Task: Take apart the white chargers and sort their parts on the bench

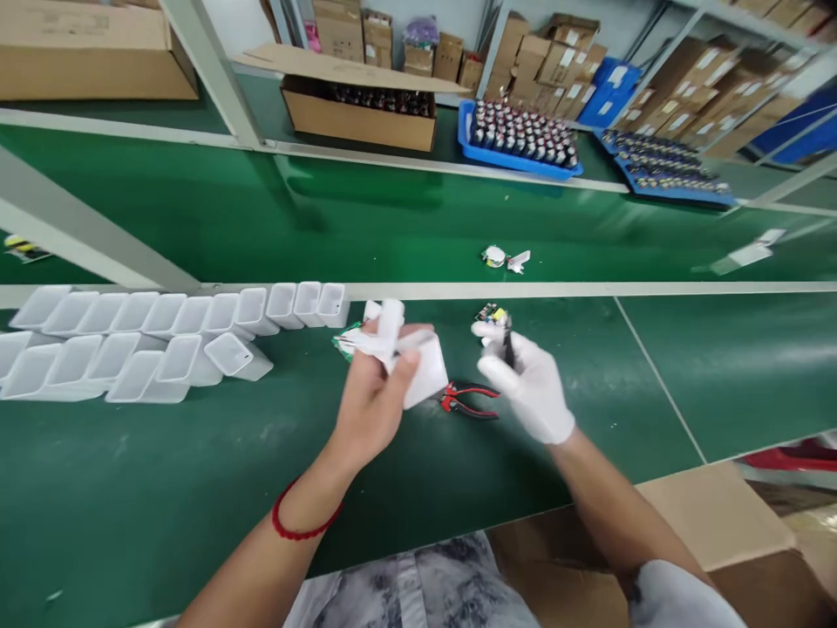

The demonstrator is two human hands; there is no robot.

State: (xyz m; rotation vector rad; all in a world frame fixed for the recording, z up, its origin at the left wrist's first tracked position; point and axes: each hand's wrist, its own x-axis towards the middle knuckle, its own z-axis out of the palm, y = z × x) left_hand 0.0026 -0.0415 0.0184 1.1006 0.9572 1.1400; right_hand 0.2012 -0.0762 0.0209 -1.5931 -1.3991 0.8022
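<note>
My left hand (pixel 376 384), bare and with a red cord bracelet at the wrist, is closed on a white plastic box (pixel 426 371) and a white strip-like part beside it. My right hand (pixel 527 384) wears a white glove; its thumb and fingers pinch a small dark object (pixel 508 344) whose kind I cannot make out. Between the hands, red-handled pliers (pixel 458 399) lie on the green table. Just beyond my right hand is a small circuit board (pixel 492 314) with yellow and black parts. Another green board (pixel 346 340) shows partly behind my left hand.
Rows of translucent white plastic boxes (pixel 187 358) stand at the left. A white rail (pixel 588 289) crosses behind the work area, with small white parts (pixel 495 256) beyond it. Above are a blue tray (pixel 516 166) and an open carton (pixel 359 122). Cardboard (pixel 719 515) sits at lower right.
</note>
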